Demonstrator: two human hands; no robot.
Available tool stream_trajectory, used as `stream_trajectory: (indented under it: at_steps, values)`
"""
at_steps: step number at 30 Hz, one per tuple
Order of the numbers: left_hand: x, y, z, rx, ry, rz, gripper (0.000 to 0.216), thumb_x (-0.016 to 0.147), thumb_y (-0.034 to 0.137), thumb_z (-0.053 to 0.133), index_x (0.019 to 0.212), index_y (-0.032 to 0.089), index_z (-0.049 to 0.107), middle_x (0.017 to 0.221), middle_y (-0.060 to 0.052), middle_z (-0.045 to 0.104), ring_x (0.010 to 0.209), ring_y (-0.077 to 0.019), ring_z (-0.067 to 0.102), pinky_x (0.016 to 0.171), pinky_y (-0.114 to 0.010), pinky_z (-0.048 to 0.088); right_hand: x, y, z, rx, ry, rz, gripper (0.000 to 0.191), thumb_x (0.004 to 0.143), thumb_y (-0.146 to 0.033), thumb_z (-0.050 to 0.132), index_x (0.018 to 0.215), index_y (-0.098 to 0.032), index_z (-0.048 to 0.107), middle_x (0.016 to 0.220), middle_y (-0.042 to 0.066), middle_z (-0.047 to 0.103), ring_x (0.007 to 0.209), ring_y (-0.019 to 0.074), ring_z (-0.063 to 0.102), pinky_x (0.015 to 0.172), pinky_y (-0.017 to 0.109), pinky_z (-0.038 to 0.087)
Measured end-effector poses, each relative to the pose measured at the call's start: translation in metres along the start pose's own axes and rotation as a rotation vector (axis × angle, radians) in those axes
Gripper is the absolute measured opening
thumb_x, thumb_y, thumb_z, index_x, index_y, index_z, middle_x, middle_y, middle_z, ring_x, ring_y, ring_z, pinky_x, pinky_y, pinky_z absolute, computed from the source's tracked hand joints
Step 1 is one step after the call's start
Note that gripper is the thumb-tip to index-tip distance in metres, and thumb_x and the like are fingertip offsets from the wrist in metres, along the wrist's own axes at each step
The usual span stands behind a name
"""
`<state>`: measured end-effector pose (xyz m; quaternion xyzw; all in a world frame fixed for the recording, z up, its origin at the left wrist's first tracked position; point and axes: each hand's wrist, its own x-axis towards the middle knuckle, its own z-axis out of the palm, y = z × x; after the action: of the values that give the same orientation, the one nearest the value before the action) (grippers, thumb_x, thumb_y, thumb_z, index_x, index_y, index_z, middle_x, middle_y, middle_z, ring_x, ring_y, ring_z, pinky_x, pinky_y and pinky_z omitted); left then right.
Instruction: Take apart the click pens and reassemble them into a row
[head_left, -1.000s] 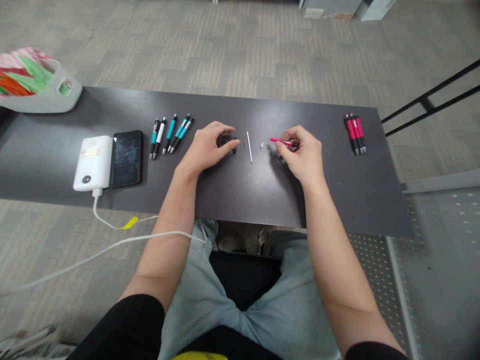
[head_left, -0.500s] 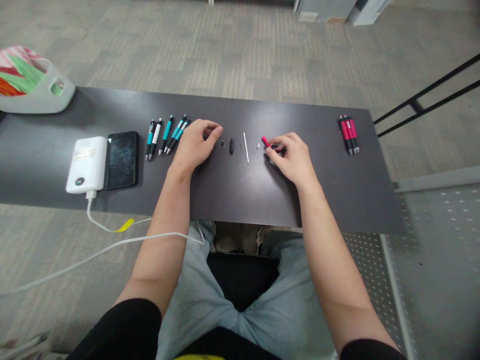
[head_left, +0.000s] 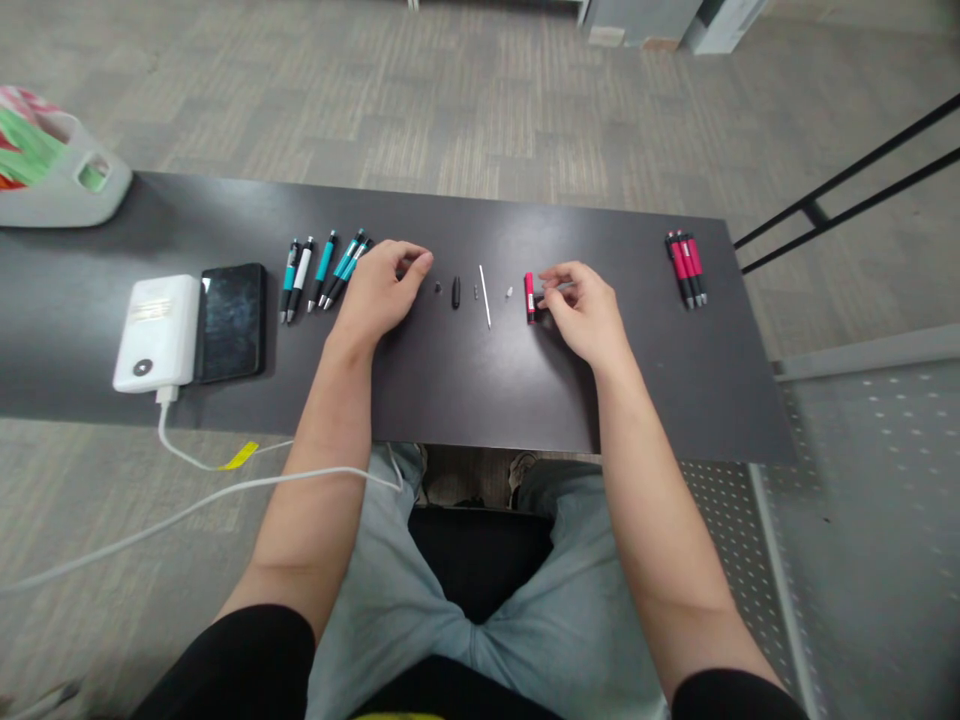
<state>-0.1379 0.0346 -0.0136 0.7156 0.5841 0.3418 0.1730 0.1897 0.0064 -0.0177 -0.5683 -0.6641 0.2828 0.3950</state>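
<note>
My left hand (head_left: 381,288) rests on the dark table (head_left: 465,380) with fingers curled, right beside several teal pens (head_left: 322,270). Loose pen parts lie in a row between my hands: a tiny black piece (head_left: 438,288), a black tip (head_left: 455,292), a small spring (head_left: 475,292), a white refill (head_left: 485,296) and a small white bit (head_left: 509,293). A red pen barrel (head_left: 529,296) lies on the table at the fingertips of my right hand (head_left: 579,312), whose fingers are bent and pinched together near it.
Three red pens (head_left: 685,268) lie at the table's right end. A black phone (head_left: 232,322) and a white power bank (head_left: 154,334) with a white cable (head_left: 202,480) sit at the left. A grey bag (head_left: 67,185) stands at the far left corner.
My right hand has set the red barrel down on the table. My left hand drew back left from the black parts toward the teal pens.
</note>
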Motion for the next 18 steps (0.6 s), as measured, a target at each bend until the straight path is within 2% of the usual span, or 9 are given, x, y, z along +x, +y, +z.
stream_trajectory:
  at_steps: [4, 7, 12, 18]
  values:
    - [-0.001, 0.002, -0.003, 0.017, -0.018, -0.038, 0.026, 0.112, 0.038, 0.064, 0.117, 0.023, 0.086, 0.122, -0.01, 0.088, 0.11, -0.0278, 0.078, 0.109, -0.041, 0.061, 0.001, 0.004, -0.002, 0.069, 0.036, 0.041, 0.025, 0.089, -0.016, 0.067, 0.111, -0.028, 0.074, 0.111, 0.005, 0.079, 0.085, 0.0224, 0.079, 0.085, 0.04, 0.066]
    - [-0.001, 0.004, -0.006, 0.037, -0.035, -0.092, 0.027, 0.113, 0.036, 0.064, 0.118, 0.022, 0.086, 0.121, -0.01, 0.089, 0.11, -0.0288, 0.079, 0.106, -0.041, 0.061, 0.002, 0.009, -0.004, 0.014, 0.094, 0.046, 0.022, 0.091, -0.017, 0.067, 0.108, -0.028, 0.074, 0.106, 0.005, 0.079, 0.081, 0.0224, 0.074, 0.088, 0.042, 0.065]
    - [0.0, 0.0, -0.007, 0.042, -0.061, -0.148, 0.025, 0.112, 0.032, 0.065, 0.115, 0.023, 0.088, 0.121, -0.01, 0.091, 0.114, -0.0306, 0.081, 0.107, -0.041, 0.06, 0.003, 0.013, -0.008, -0.08, 0.138, 0.039, 0.018, 0.094, -0.018, 0.064, 0.105, -0.028, 0.074, 0.106, 0.007, 0.082, 0.088, 0.0251, 0.072, 0.098, 0.046, 0.062]
    - [-0.001, -0.004, -0.011, -0.008, -0.083, -0.174, 0.021, 0.108, 0.026, 0.069, 0.115, 0.022, 0.089, 0.117, -0.009, 0.09, 0.108, -0.0286, 0.081, 0.107, -0.04, 0.061, 0.005, 0.021, -0.012, -0.123, 0.086, 0.062, 0.017, 0.093, -0.018, 0.066, 0.106, -0.028, 0.071, 0.11, 0.009, 0.081, 0.096, 0.0281, 0.073, 0.106, 0.05, 0.061]
